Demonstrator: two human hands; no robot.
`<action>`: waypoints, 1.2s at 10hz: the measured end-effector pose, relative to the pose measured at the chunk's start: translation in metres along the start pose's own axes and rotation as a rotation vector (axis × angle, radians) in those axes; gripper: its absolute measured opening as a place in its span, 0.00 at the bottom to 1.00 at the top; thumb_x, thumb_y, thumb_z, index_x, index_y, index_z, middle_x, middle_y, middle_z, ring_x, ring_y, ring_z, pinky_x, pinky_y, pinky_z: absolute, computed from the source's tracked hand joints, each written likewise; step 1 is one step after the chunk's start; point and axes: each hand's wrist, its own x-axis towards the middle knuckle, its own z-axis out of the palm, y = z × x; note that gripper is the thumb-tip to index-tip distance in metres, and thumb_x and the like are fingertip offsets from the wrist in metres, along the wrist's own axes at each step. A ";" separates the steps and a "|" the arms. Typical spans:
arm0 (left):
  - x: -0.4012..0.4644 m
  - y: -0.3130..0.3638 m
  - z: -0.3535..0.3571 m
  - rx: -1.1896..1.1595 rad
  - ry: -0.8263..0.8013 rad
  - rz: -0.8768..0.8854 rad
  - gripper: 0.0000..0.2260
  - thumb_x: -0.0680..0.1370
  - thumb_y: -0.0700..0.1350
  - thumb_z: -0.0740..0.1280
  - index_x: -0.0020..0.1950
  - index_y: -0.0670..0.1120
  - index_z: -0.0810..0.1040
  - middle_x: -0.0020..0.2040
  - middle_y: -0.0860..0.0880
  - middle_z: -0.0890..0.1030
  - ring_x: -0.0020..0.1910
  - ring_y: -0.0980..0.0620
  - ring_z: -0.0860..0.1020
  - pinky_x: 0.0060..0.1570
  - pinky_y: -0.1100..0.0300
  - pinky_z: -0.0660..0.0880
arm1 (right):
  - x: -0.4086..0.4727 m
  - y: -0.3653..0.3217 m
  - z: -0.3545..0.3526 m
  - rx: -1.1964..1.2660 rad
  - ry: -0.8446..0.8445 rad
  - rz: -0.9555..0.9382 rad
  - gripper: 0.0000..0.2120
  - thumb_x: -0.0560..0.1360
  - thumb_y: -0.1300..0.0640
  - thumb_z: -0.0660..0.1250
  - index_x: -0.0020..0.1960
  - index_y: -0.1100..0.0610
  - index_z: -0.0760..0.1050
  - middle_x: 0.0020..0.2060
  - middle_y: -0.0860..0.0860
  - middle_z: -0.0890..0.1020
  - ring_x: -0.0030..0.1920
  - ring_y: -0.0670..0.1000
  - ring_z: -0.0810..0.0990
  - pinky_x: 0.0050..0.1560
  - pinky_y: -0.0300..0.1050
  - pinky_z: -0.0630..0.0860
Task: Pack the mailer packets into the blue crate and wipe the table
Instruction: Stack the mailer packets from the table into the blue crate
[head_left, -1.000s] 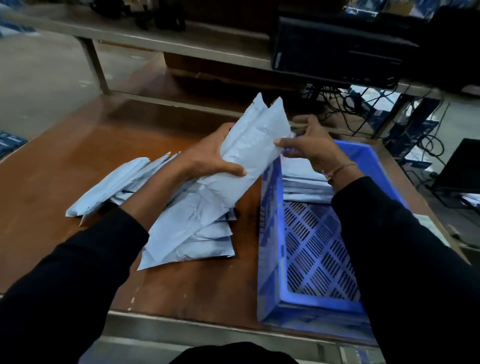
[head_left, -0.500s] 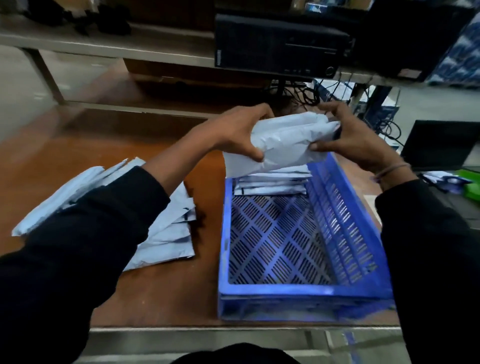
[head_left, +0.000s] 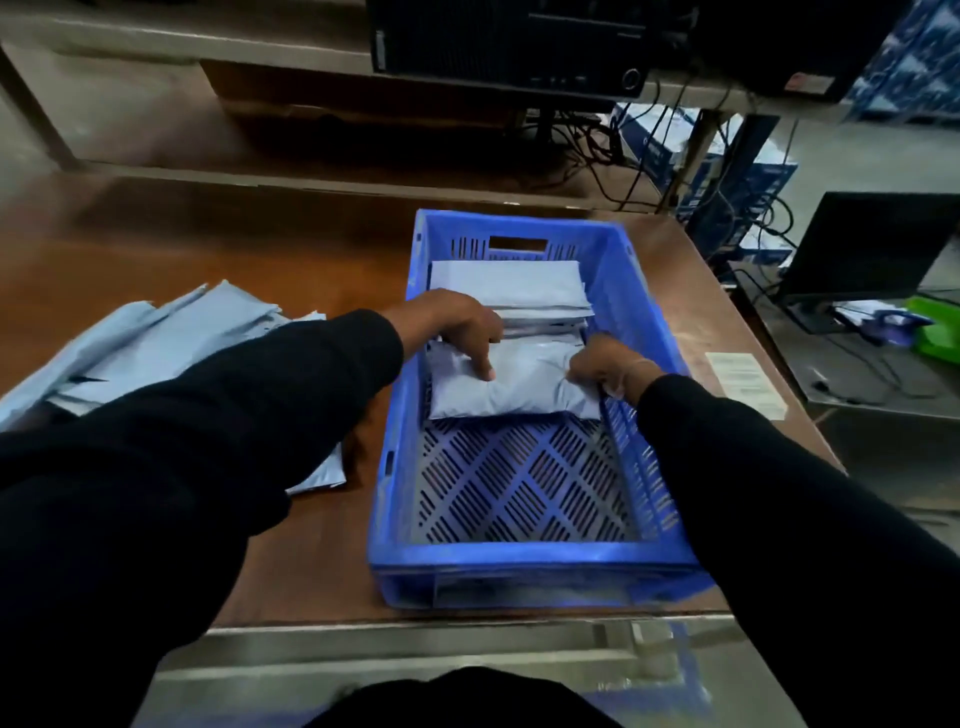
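Note:
The blue crate (head_left: 395, 499) stands on the brown table (head_left: 311, 561) in front of me. A folded light-grey mailer packet (head_left: 524, 387) lies across the crate's middle, against a stack of flat packets (head_left: 506, 283) at the far end. My left hand (head_left: 457, 330) reaches over the crate's left wall and presses on the packet's left part with its fingers. My right hand (head_left: 602, 364) grips the packet's right edge next to the crate's right wall. A loose pile of mailer packets (head_left: 156, 343) lies on the table to the left, partly hidden by my left sleeve.
The near half of the crate floor is bare grid. A white label sheet (head_left: 743, 382) lies on the table right of the crate. Behind are a shelf with a black computer case (head_left: 509, 47) and cables (head_left: 597, 150). A dark screen (head_left: 872, 244) and a green item (head_left: 937, 330) sit at right.
Both hands carried the packet from above the pile over to the crate, folded it and lowered it onto the crate floor. My view has shifted right and down over the crate.

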 end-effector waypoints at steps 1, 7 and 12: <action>0.001 0.006 0.012 0.036 0.041 -0.055 0.30 0.78 0.61 0.69 0.71 0.42 0.73 0.70 0.44 0.75 0.60 0.42 0.77 0.63 0.43 0.76 | 0.011 0.004 0.014 0.015 0.028 0.020 0.08 0.76 0.64 0.67 0.42 0.56 0.69 0.61 0.65 0.78 0.58 0.59 0.80 0.47 0.46 0.72; -0.058 0.061 0.033 0.222 0.026 -0.094 0.37 0.75 0.66 0.70 0.77 0.47 0.66 0.77 0.39 0.60 0.67 0.38 0.74 0.63 0.43 0.76 | 0.005 0.016 0.034 -0.760 0.041 -0.486 0.41 0.62 0.51 0.81 0.69 0.54 0.65 0.65 0.59 0.66 0.60 0.66 0.73 0.57 0.56 0.76; -0.060 0.060 0.032 0.271 -0.070 -0.135 0.46 0.76 0.70 0.65 0.83 0.42 0.57 0.81 0.42 0.59 0.76 0.40 0.67 0.68 0.47 0.71 | 0.016 0.016 0.044 -0.557 0.128 -0.371 0.35 0.81 0.43 0.63 0.82 0.54 0.53 0.77 0.64 0.55 0.74 0.67 0.62 0.72 0.53 0.64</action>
